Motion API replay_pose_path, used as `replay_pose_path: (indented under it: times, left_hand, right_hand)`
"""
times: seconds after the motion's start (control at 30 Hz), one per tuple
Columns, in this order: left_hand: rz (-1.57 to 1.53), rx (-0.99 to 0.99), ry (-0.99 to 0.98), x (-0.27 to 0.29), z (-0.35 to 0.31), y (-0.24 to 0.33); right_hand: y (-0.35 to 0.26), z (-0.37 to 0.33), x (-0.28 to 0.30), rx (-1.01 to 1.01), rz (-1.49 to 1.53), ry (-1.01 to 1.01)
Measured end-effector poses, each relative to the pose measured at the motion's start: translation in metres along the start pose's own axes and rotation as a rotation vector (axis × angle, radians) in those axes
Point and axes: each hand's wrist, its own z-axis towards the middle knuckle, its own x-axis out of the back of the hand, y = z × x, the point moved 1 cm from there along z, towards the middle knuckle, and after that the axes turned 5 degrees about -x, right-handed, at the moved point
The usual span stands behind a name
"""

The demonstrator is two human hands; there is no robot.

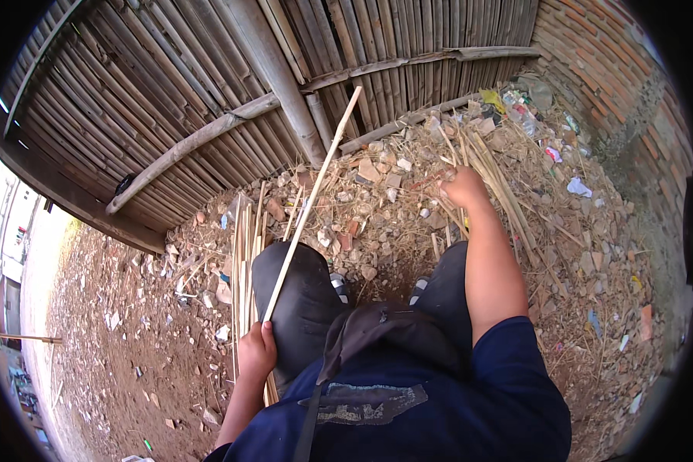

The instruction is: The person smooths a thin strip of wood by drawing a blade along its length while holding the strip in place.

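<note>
My left hand [256,351] is closed round the lower end of a long pale bamboo strip [309,208]. The strip slants up and away past my left knee, its far end raised in front of the cane wall. Beside that hand, a bundle of similar strips [242,254] lies along the outside of my left leg. My right hand [464,187] is stretched forward beyond my right knee, fingers closed. A thin, brownish, blade-like piece sticks out to its left, too blurred to name. Just right of this hand lies another bundle of pale strips [504,189] on the ground.
Stones, brick bits and dry straw cover the ground [131,362]. A wall of upright canes [177,100] with a thick post [281,85] stands ahead. A brick wall [593,61] rises at right, with plastic litter [523,115] near the corner.
</note>
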Motion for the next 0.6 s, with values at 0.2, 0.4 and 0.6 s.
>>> replay_pose_path:
  times: [0.2, 0.4, 0.6]
  left_hand:
    - [0.067, 0.008, 0.009, 0.004, 0.002, 0.008]
    - [0.110, 0.007, -0.035, 0.012, 0.008, 0.015]
    - [0.041, -0.041, 0.011, 0.001, 0.009, -0.001]
  right_hand:
    - [-0.045, -0.028, 0.003, 0.109, 0.111, 0.028]
    - [-0.084, -0.070, -0.021, 0.495, -0.222, -0.312]
    - [-0.074, -0.050, -0.046, 0.464, -0.151, -0.395]
